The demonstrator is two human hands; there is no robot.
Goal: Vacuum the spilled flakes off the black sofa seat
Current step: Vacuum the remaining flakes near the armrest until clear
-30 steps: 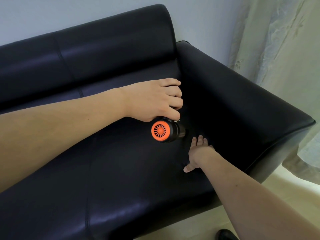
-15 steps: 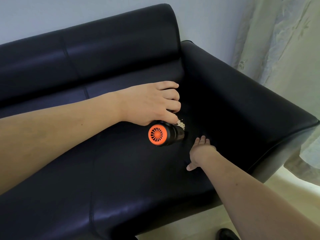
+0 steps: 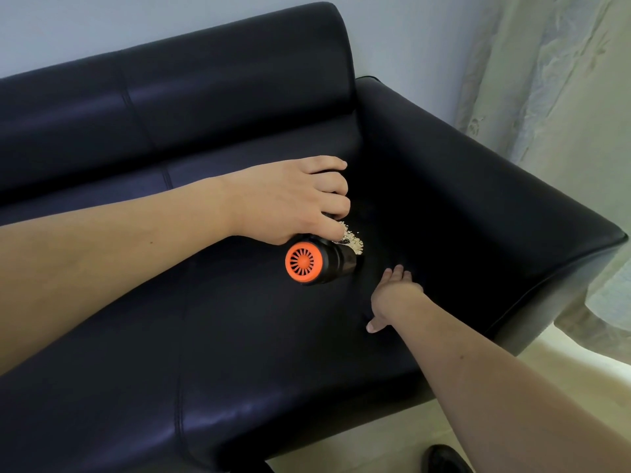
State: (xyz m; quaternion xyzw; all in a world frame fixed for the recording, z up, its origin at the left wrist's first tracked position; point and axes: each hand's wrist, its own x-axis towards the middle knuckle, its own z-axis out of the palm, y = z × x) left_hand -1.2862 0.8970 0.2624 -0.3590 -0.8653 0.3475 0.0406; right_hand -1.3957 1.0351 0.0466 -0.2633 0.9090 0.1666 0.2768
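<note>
Your left forearm comes in from the left edge and crosses the black sofa seat (image 3: 211,329), which fills most of the view under the head camera. Your left hand (image 3: 290,203) is curled over the top of the handheld vacuum (image 3: 317,261), fingers wrapped down round its black body so that the knuckles face the sofa back (image 3: 177,93). The vacuum lies low over the cushion with its orange vented rear cap turned towards you and its black front end aimed away, towards the right-hand corner of the seat. Just beyond that front end, tucked under your fingertips, sits a small patch of pale flakes (image 3: 355,241) on the dark leather; the patch is touching or nearly touching the vacuum's nose, and you cannot tell from here exactly where the mouth of the nozzle meets it. A little to the right and nearer to you, your right hand (image 3: 392,295) lies flat on the seat, fingers straight and close together, pointing towards the armrest (image 3: 478,186), thumb spread out to the side; it holds nothing. It is near the vacuum but apart from it. Further right, the padded armrest rises beside the seat, and past it hangs a pale patterned curtain (image 3: 560,97). At the bottom edge a dark shoe (image 3: 444,459) shows on the light floor.
</note>
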